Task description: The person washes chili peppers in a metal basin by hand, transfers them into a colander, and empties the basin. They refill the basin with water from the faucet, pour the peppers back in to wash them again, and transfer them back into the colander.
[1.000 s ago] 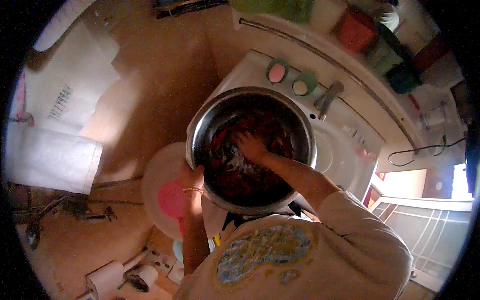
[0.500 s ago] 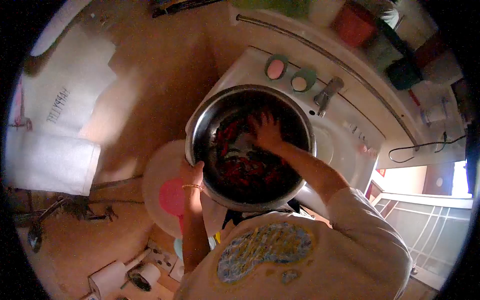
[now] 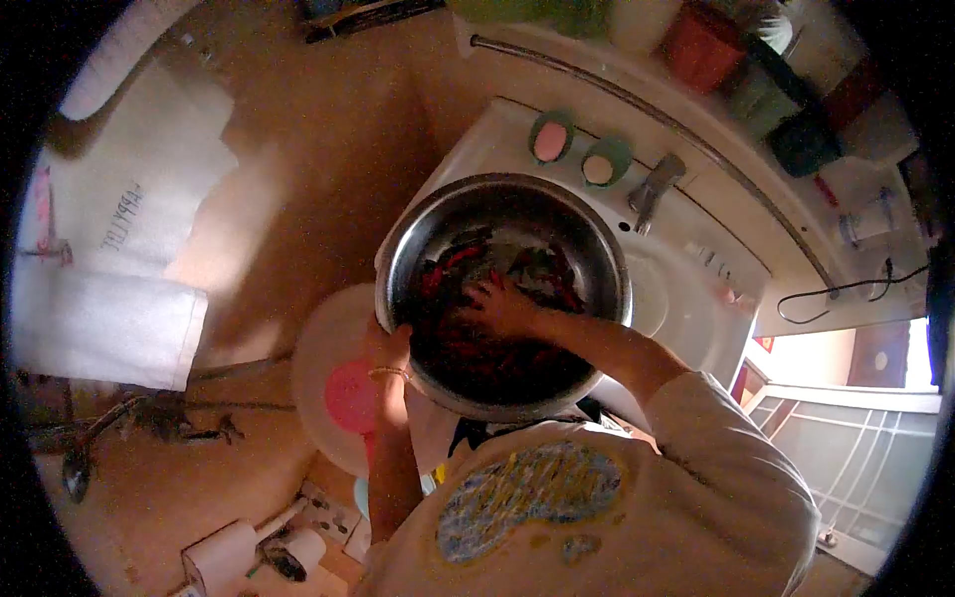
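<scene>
Right hand [image 3: 505, 306] has pulled back from the far side toward bowl centre.
Its fingers spread open in red pieces [image 3: 468, 348]; left hand [image 3: 390, 350] fingers grip steel bowl [image 3: 398, 261] rim at 8 o'clock.

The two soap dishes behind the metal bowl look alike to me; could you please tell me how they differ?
The left soap dish holds a pink soap, while the right soap dish holds a whitish one. The left soap dish lies farther from the tap; the right soap dish sits just beside it. Both are green ovals resting on the white sink rim, behind the metal bowl.
</scene>
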The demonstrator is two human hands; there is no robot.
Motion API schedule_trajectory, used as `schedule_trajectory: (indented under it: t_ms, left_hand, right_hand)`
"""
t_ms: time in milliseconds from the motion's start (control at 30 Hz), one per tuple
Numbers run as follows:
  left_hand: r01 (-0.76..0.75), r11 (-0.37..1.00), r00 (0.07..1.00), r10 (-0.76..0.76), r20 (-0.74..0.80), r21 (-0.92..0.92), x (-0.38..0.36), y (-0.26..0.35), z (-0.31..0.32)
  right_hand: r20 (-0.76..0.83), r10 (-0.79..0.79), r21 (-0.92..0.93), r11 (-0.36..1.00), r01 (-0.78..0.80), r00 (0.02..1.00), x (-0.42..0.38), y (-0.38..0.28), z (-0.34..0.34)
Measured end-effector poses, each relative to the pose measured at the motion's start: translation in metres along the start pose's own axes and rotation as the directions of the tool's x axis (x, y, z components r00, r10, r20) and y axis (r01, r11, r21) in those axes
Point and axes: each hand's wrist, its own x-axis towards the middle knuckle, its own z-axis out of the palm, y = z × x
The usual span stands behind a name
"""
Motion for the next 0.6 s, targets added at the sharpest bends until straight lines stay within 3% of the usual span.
schedule_trajectory:
  t_ms: [33,67,133,167,200,233,300,400,467,533,567,600]
  left_hand:
    - [0.002,1.0,1.0,-0.002,-0.001,0.0,0.0,-0.005,0.001]
    - [-0.011,1.0,1.0,0.011,-0.007,-0.018,0.0,-0.009,0.0]
    - [-0.03,0.999,1.0,0.03,-0.005,-0.033,0.0,-0.015,0.0]
    - [-0.027,0.995,1.0,0.026,-0.017,-0.1,-0.001,-0.017,0.001]
    - [-0.023,0.986,0.999,0.019,-0.027,-0.168,-0.002,-0.02,0.004]
    - [-0.024,0.985,1.0,0.021,-0.021,-0.17,0.004,-0.032,0.01]
    - [-0.044,0.999,0.997,0.042,-0.068,-0.021,0.014,-0.059,0.018]
    - [-0.02,0.999,1.0,0.019,-0.018,-0.031,-0.002,-0.015,0.002]
    - [-0.02,0.999,1.0,0.02,0.014,-0.051,0.0,-0.018,0.001]
    - [-0.022,0.997,0.999,0.025,0.044,-0.068,0.004,-0.02,0.0]
    - [0.042,0.999,0.995,-0.043,0.093,0.015,0.006,-0.02,0.001]
    - [0.1,0.99,0.985,-0.113,0.131,0.102,0.008,-0.022,0.001]
  right_hand:
    - [0.0,-0.002,0.001,1.0,0.002,1.0,0.006,0.001,-0.021]
    - [0.1,0.202,0.27,0.937,-0.222,0.974,0.017,0.007,-0.044]
    - [0.246,0.367,0.49,0.751,-0.442,0.897,0.03,0.019,-0.06]
    - [0.221,0.495,0.602,0.608,-0.517,0.84,0.031,0.025,-0.058]
    - [0.215,0.612,0.701,0.446,-0.557,0.761,0.03,0.028,-0.057]
    - [0.146,0.627,0.769,0.416,-0.487,0.766,0.025,0.029,-0.059]
    - [0.182,0.598,0.779,0.397,-0.486,0.78,0.015,0.034,-0.06]
    - [0.296,0.516,0.75,0.395,-0.53,0.804,-0.001,0.045,-0.072]
    - [0.374,0.467,0.708,0.413,-0.572,0.801,-0.007,0.055,-0.075]
    - [0.118,0.525,0.604,0.636,-0.48,0.843,-0.005,0.067,-0.067]
    - [-0.036,0.574,0.486,0.725,-0.487,0.818,-0.001,0.07,-0.062]
    - [-0.041,0.573,0.489,0.726,-0.484,0.818,0.008,0.076,-0.06]
